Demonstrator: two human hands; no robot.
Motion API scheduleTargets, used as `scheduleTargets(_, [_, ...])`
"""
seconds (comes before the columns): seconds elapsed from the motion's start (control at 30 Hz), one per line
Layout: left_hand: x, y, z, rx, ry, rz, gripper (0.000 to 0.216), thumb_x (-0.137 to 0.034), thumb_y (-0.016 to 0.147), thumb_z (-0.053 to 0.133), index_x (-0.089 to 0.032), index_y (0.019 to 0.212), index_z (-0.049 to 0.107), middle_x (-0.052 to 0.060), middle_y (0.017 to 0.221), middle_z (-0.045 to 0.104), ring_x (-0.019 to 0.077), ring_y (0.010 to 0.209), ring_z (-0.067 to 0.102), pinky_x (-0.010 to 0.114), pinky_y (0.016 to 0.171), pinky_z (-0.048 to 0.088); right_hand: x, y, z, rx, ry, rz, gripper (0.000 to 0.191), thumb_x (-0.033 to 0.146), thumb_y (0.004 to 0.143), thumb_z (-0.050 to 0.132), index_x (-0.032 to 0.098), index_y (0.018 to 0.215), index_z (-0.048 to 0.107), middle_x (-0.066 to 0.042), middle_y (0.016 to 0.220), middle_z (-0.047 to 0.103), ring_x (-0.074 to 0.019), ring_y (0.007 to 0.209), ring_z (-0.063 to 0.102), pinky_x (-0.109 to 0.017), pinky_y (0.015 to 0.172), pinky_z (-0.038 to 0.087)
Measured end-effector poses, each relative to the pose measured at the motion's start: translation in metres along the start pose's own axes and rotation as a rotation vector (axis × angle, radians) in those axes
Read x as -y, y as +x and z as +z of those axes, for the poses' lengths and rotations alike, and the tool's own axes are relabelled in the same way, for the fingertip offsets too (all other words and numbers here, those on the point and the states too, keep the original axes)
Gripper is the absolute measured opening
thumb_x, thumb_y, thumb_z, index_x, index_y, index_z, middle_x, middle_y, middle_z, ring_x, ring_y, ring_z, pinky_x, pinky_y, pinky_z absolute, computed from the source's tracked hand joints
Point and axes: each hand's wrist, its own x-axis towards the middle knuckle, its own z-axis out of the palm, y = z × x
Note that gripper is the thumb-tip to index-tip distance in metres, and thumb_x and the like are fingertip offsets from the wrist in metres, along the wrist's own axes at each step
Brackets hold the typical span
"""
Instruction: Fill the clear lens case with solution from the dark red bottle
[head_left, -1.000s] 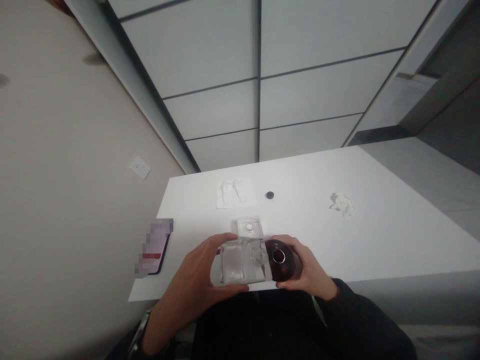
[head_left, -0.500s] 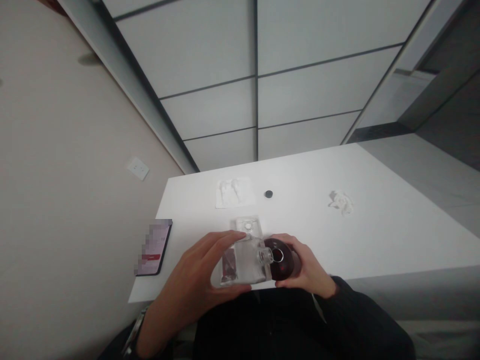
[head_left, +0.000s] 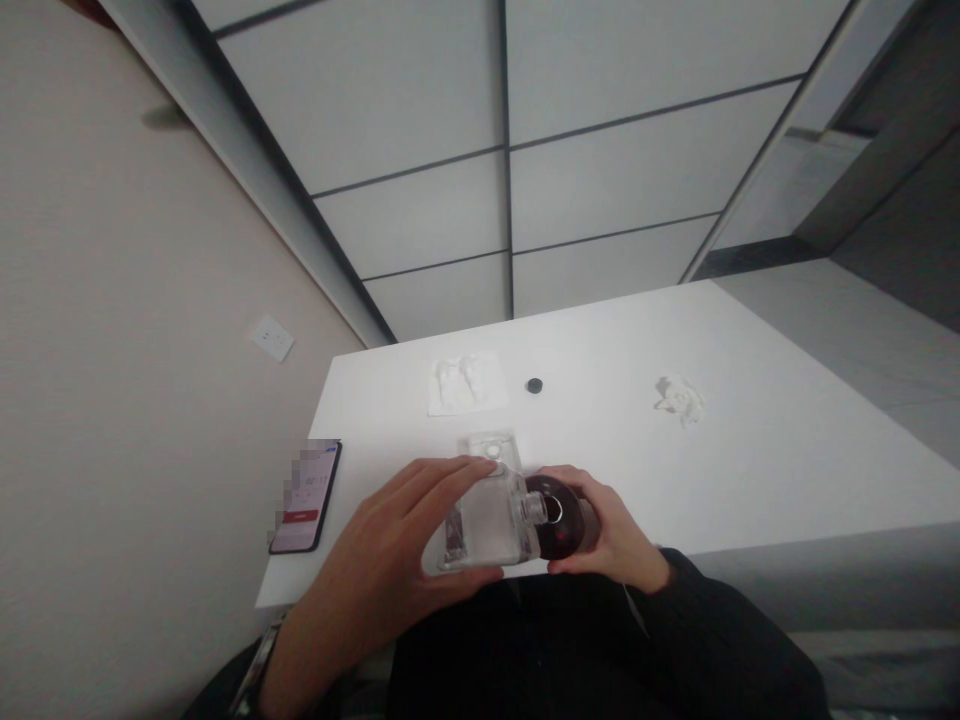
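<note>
Clear glass: one square bottle (head_left: 487,525) lies tilted in the left hand (head_left: 390,570), fingers wrapped around it, at the surface's (head_left: 750,470) near edge. Its neck meets one dark red bottle (head_left: 559,515), gripped by the right hand's (head_left: 615,530) curled fingers. One phone (head_left: 306,497) lies at the left edge. Farther: one clear box (head_left: 491,448), one black cap (head_left: 534,385), two white tissues (head_left: 465,382).

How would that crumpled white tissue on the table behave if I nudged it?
The crumpled tissue looks thin and wadded, so it is probably very light and floppy. It would likely slide or tumble across the smooth white table rather than roll, and squash under a finger.
</note>
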Motion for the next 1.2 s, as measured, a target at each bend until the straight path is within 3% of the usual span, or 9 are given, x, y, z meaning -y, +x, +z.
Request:
scheduleTargets(0.23, [-0.0023, 0.0017, -0.0028, 0.002, 0.045, 0.044, 0.077, -0.025, 0.082, 0.089, -0.023, 0.148, 0.05, 0.01, 0.136, 0.071, 0.0262, 0.121, 0.069, 0.039, 0.104, 0.061, -0.0023, -0.0001, 0.001, -0.016, 0.008, -0.044, 0.087, 0.068, 0.069, 0.09, 0.027, 0.138, 0.06, -0.013, 0.131, 0.073, -0.0348, 0.12, 0.072, -0.048, 0.103, 0.058])
scheduleTargets(1.2, [-0.0062, 0.01, -0.0083, 0.02, 0.083, 0.09, 0.075, -0.029, 0.084, 0.089, -0.019, 0.148, 0.051, 0.011, 0.139, 0.07, 0.0285, 0.122, 0.069, 0.045, 0.103, 0.063, 0.0004, -0.0003, 0.0, -0.012, -0.001, -0.035, 0.085, 0.065, 0.069, 0.091, 0.028, 0.139, 0.06, -0.013, 0.131, 0.074, -0.035, 0.12, 0.072, -0.049, 0.103, 0.058])
